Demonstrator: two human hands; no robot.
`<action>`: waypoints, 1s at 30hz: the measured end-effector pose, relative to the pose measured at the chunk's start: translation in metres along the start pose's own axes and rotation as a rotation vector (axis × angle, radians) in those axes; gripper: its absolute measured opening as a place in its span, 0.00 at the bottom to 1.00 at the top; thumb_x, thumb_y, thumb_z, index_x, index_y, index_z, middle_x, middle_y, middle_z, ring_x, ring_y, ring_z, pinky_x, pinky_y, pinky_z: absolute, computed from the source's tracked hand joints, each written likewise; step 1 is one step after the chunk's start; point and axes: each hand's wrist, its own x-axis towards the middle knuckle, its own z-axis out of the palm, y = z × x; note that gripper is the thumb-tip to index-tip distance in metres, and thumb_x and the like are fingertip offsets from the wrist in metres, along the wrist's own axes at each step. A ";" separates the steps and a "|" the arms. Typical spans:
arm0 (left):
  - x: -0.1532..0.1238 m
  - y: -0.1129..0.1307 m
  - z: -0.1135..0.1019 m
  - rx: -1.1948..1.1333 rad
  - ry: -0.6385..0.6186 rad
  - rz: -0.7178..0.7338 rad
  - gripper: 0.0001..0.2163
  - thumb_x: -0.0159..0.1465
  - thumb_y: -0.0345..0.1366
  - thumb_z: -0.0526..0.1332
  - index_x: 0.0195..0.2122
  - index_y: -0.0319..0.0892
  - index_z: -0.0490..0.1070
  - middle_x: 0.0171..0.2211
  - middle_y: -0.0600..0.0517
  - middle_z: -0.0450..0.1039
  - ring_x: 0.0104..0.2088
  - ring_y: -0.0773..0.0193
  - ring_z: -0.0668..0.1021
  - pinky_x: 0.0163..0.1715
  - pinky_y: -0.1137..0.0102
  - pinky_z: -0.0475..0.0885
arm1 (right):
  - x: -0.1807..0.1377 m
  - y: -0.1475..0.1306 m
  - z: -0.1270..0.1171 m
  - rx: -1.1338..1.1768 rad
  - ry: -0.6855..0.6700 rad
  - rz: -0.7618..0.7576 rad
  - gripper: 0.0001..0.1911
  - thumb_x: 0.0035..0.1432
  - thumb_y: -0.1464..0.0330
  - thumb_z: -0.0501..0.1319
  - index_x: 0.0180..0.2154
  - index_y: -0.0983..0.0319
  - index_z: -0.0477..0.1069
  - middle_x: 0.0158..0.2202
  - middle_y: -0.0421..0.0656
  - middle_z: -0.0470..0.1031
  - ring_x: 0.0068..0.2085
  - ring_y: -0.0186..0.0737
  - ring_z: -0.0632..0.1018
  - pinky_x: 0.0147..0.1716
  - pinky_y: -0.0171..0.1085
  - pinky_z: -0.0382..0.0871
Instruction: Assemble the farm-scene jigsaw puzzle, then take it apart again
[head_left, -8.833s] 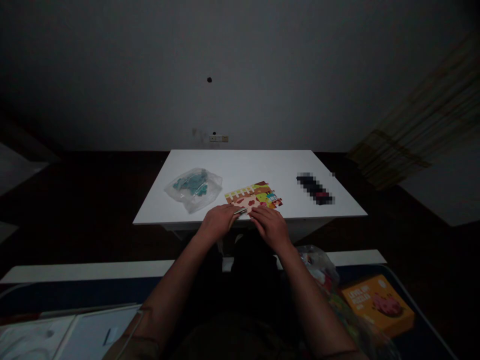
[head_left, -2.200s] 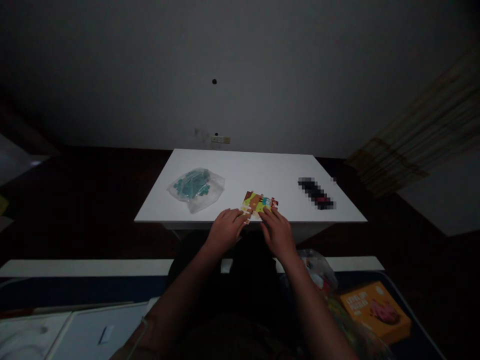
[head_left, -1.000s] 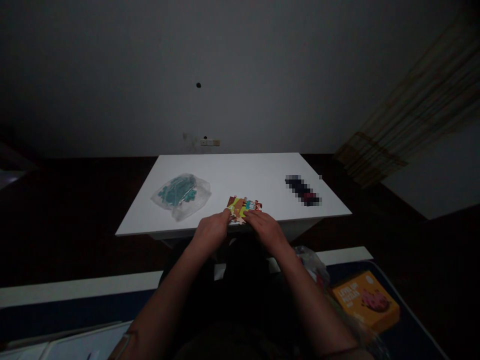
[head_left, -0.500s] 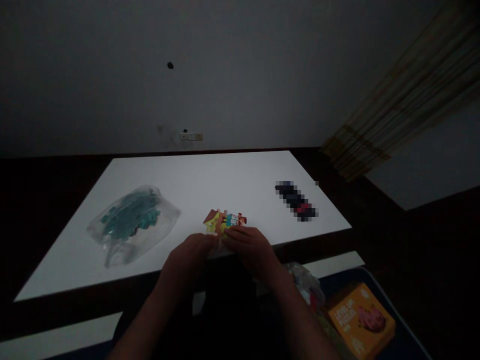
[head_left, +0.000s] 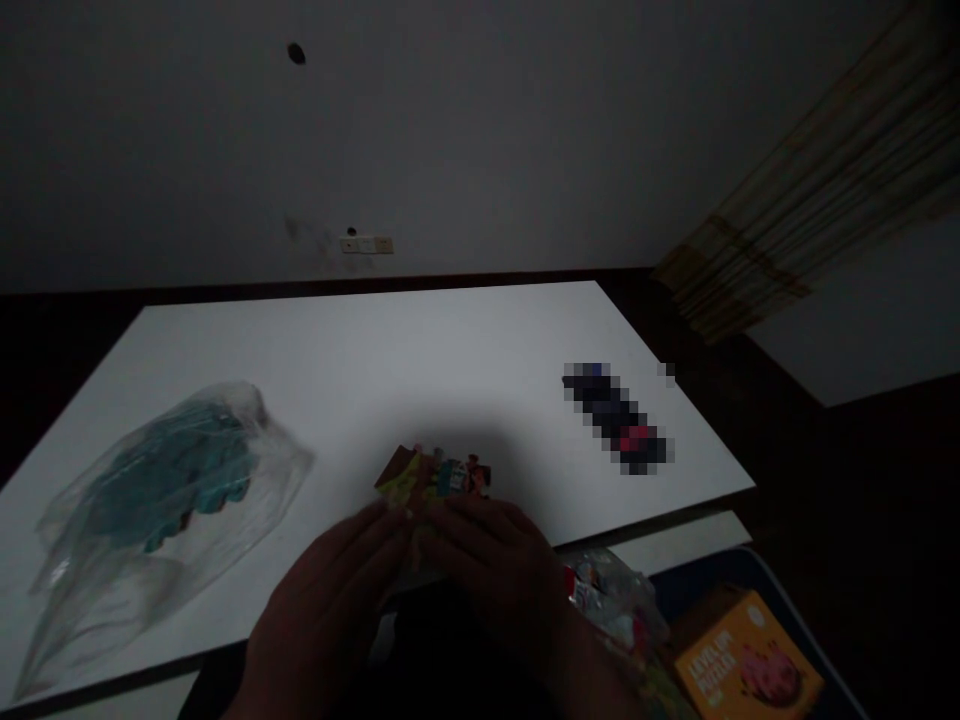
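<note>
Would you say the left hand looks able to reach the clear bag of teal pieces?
Probably yes: the left hand sits near the clear bag, with only white tabletop between them.

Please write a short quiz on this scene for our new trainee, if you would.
1. True or false: the left hand and the right hand both touch the jigsaw pieces.
2. What colour are the pieces in the clear bag on the table: A) teal, B) red, C) yellow?
3. Fill in the blank: the orange box lies to the ___ of the hands.

Key: 1 true; 2 A; 3 right.
</note>
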 end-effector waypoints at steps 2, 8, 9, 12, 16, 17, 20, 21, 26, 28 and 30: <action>0.003 0.001 -0.001 0.011 0.002 0.021 0.28 0.72 0.28 0.57 0.72 0.56 0.70 0.64 0.49 0.79 0.62 0.53 0.82 0.56 0.56 0.85 | -0.001 -0.001 0.003 -0.009 0.053 -0.005 0.15 0.76 0.70 0.63 0.59 0.54 0.79 0.62 0.37 0.83 0.62 0.42 0.82 0.57 0.44 0.82; 0.010 0.004 -0.003 0.060 0.022 0.057 0.26 0.75 0.30 0.56 0.73 0.55 0.69 0.62 0.48 0.81 0.58 0.52 0.84 0.51 0.55 0.86 | 0.000 -0.005 0.005 -0.007 0.150 0.034 0.16 0.75 0.73 0.61 0.58 0.54 0.79 0.60 0.38 0.84 0.59 0.42 0.84 0.56 0.44 0.84; 0.011 0.004 -0.004 0.065 0.033 0.065 0.26 0.76 0.31 0.56 0.73 0.55 0.69 0.62 0.48 0.81 0.58 0.51 0.84 0.50 0.55 0.86 | 0.001 -0.005 0.005 -0.002 0.162 0.041 0.16 0.75 0.73 0.61 0.58 0.53 0.79 0.59 0.38 0.84 0.59 0.42 0.85 0.55 0.44 0.84; 0.013 0.004 -0.005 0.080 0.046 0.097 0.26 0.77 0.33 0.56 0.74 0.56 0.67 0.62 0.49 0.81 0.59 0.51 0.83 0.51 0.55 0.86 | 0.003 -0.007 0.005 0.013 0.202 0.063 0.16 0.74 0.73 0.61 0.57 0.52 0.79 0.57 0.39 0.86 0.56 0.42 0.86 0.55 0.44 0.85; 0.017 0.007 -0.004 0.113 0.050 0.113 0.26 0.76 0.29 0.57 0.74 0.51 0.67 0.64 0.48 0.80 0.58 0.52 0.82 0.52 0.56 0.84 | 0.003 -0.007 0.007 0.042 0.233 0.124 0.16 0.74 0.74 0.59 0.54 0.51 0.80 0.53 0.39 0.87 0.53 0.42 0.87 0.53 0.43 0.85; 0.018 0.008 -0.003 0.119 0.055 0.112 0.26 0.75 0.28 0.57 0.73 0.50 0.68 0.63 0.48 0.80 0.57 0.52 0.82 0.51 0.56 0.84 | 0.002 -0.007 0.008 0.046 0.231 0.152 0.15 0.74 0.73 0.59 0.53 0.51 0.80 0.53 0.40 0.87 0.52 0.42 0.88 0.53 0.43 0.85; 0.022 0.012 -0.003 0.140 0.048 0.099 0.25 0.73 0.27 0.59 0.70 0.49 0.70 0.63 0.47 0.80 0.52 0.52 0.82 0.49 0.55 0.83 | 0.002 -0.008 0.009 0.048 0.213 0.262 0.15 0.74 0.71 0.56 0.51 0.53 0.80 0.50 0.42 0.88 0.50 0.44 0.88 0.50 0.43 0.84; 0.024 0.013 -0.003 0.140 0.039 0.089 0.24 0.73 0.26 0.60 0.69 0.49 0.71 0.63 0.47 0.80 0.51 0.52 0.82 0.48 0.55 0.82 | 0.003 -0.009 0.008 0.060 0.201 0.309 0.16 0.75 0.70 0.55 0.51 0.53 0.80 0.49 0.43 0.88 0.49 0.45 0.88 0.50 0.43 0.84; 0.028 0.022 -0.007 0.095 0.017 0.010 0.17 0.75 0.30 0.62 0.63 0.48 0.75 0.57 0.45 0.83 0.48 0.52 0.83 0.46 0.55 0.82 | 0.014 -0.017 0.002 0.206 0.259 0.551 0.17 0.78 0.61 0.51 0.51 0.55 0.79 0.52 0.48 0.86 0.53 0.51 0.87 0.53 0.48 0.81; 0.028 0.024 -0.007 0.034 0.009 -0.017 0.17 0.76 0.31 0.61 0.64 0.47 0.75 0.57 0.43 0.82 0.52 0.49 0.83 0.50 0.52 0.81 | 0.020 -0.017 -0.001 0.251 0.291 0.622 0.18 0.77 0.57 0.52 0.50 0.56 0.78 0.50 0.50 0.86 0.51 0.54 0.86 0.52 0.51 0.81; 0.027 0.024 -0.008 -0.048 0.015 -0.040 0.18 0.76 0.31 0.60 0.64 0.47 0.75 0.58 0.42 0.82 0.54 0.48 0.82 0.55 0.50 0.80 | 0.026 -0.017 -0.004 0.272 0.315 0.675 0.20 0.76 0.54 0.53 0.49 0.57 0.79 0.47 0.52 0.86 0.48 0.56 0.86 0.49 0.52 0.80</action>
